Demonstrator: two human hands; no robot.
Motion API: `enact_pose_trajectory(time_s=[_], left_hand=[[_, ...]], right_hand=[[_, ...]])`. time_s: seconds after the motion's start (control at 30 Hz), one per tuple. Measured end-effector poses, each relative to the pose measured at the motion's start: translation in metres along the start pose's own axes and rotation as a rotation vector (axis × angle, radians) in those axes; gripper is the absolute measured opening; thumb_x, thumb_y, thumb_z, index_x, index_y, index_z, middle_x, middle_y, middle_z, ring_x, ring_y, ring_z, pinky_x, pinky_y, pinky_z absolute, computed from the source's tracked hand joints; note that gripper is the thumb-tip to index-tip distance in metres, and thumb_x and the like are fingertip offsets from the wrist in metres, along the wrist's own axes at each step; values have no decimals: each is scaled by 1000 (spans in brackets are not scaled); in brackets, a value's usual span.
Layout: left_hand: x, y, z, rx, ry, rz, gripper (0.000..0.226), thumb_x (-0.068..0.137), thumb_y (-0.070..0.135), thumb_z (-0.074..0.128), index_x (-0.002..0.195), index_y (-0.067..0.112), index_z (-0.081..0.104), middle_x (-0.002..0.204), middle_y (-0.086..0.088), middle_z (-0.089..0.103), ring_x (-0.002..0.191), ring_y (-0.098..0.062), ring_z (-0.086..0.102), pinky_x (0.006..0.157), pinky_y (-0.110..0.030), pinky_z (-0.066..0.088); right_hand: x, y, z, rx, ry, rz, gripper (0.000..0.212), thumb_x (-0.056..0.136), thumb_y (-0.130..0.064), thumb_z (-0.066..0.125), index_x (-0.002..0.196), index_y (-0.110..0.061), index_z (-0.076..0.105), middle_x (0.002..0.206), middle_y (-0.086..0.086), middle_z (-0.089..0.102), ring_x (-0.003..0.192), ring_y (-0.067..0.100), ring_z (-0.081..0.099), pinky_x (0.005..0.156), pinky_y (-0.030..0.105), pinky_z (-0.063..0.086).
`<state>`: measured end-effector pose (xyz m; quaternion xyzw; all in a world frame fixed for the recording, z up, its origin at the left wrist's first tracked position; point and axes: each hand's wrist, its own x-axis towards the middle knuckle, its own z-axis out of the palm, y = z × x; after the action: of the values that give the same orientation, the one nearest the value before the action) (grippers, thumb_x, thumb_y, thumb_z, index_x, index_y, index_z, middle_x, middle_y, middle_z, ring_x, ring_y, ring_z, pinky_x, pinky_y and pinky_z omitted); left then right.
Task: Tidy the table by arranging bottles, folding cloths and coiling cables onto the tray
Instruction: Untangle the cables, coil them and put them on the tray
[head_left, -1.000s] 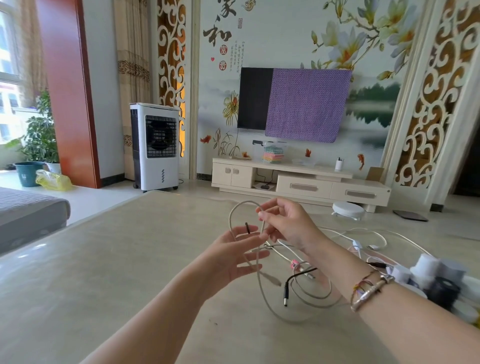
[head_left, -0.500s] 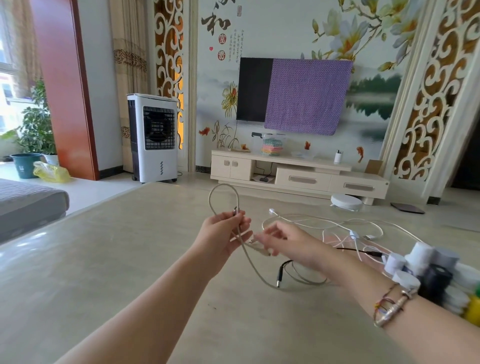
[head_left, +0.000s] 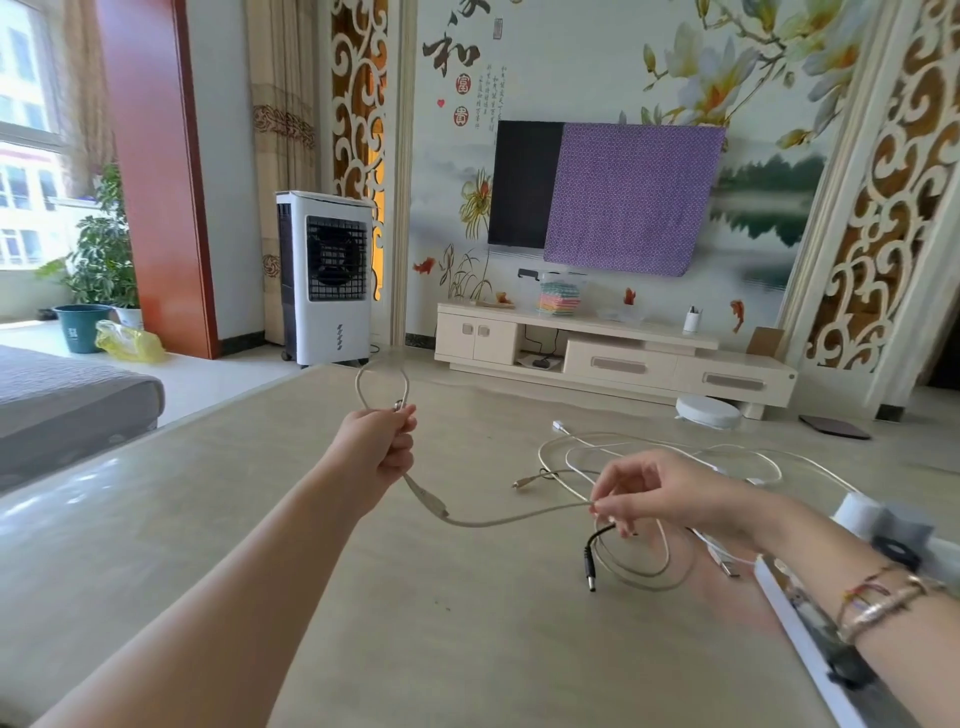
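Left hand (head_left: 378, 451) raised over the middle of the table (head_left: 156, 519), fingers curled tight around a grey cable (head_left: 498, 519), a small loop of it standing up above the fist. From under the fist, cable sagging rightward and across to the right hand (head_left: 670, 496), pinched there between thumb and fingertips, other fingers loosely bent. Below the right hand, more turns of cable lying on the table, with a black plug (head_left: 590, 564) at the near end. Farther right, thin white cables (head_left: 675, 452) spread loose on the tabletop. At the near right edge, a white tray (head_left: 795, 618) partly hidden by the forearm; blurred white and dark shapes beyond it, possibly bottles. Bracelets (head_left: 878, 603) on the right wrist.
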<state>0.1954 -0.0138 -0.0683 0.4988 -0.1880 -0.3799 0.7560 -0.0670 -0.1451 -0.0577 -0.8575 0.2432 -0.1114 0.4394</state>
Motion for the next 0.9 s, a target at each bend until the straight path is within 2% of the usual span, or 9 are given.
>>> enact_pose_trajectory(time_s=[0.1, 0.23, 0.33, 0.4, 0.53, 0.63, 0.67, 0.8, 0.9], left_hand=[[-4, -6, 5, 78, -50, -52, 11, 95, 3, 52, 85, 8, 51, 64, -2, 45, 35, -4, 34, 32, -14, 26], [-25, -20, 35, 226, -285, -197, 5, 95, 3, 53, 90, 5, 52, 66, -6, 54, 52, -13, 53, 44, -20, 47], [-37, -29, 49, 343, -386, -263, 9, 97, 4, 50, 89, 2, 55, 69, -8, 59, 70, -21, 62, 63, -26, 53], [-40, -32, 52, 386, -397, -254, 10, 97, 6, 50, 89, 2, 55, 70, -8, 60, 75, -23, 64, 65, -25, 50], [-40, -34, 51, 524, -409, -180, 13, 99, 8, 48, 88, 6, 54, 76, -5, 59, 76, -18, 63, 57, -20, 35], [-44, -35, 52, 513, -442, -194, 13, 99, 9, 47, 91, 6, 56, 81, -6, 58, 68, -18, 61, 66, -27, 46], [-45, -35, 53, 493, -458, -206, 15, 100, 9, 45, 91, 6, 57, 78, -5, 56, 61, -16, 56, 65, -29, 47], [-44, -30, 56, 383, -477, -232, 12, 100, 13, 46, 92, 9, 54, 63, 0, 44, 46, -7, 29, 45, -17, 30], [-38, -19, 47, 358, -449, -159, 12, 92, 16, 62, 93, 9, 53, 64, 2, 39, 49, -6, 25, 42, -16, 26]], right_hand=[[7, -2, 6, -34, 34, -25, 4, 85, -10, 72, 84, -7, 70, 74, 15, 63, 65, 17, 55, 65, 32, 44], [18, -14, 27, -135, 89, -130, 8, 82, -7, 73, 77, -12, 71, 57, -5, 61, 55, 4, 54, 56, 16, 39], [24, -22, 37, -147, 167, -186, 13, 78, -6, 76, 78, -13, 65, 59, -3, 65, 53, 3, 55, 55, 12, 39], [26, -23, 38, -148, 208, -201, 21, 77, -7, 77, 78, -14, 58, 60, -3, 65, 50, 1, 53, 54, 12, 38], [26, -22, 40, -148, 234, -227, 26, 76, -10, 79, 78, -15, 54, 62, -2, 64, 53, 3, 56, 56, 15, 40], [27, -21, 41, -158, 270, -254, 28, 75, -18, 81, 78, -19, 53, 68, 3, 66, 59, 9, 59, 60, 24, 45], [27, -22, 41, -166, 295, -257, 29, 75, -22, 81, 79, -20, 52, 68, 2, 65, 58, 8, 56, 57, 24, 44], [28, -18, 35, -171, 434, -242, 32, 75, -34, 80, 82, -21, 53, 56, -9, 48, 53, 7, 42, 49, 23, 40], [26, -5, 24, -134, 486, -209, 19, 82, -24, 74, 80, -16, 58, 58, -7, 53, 54, 9, 50, 58, 29, 46]])
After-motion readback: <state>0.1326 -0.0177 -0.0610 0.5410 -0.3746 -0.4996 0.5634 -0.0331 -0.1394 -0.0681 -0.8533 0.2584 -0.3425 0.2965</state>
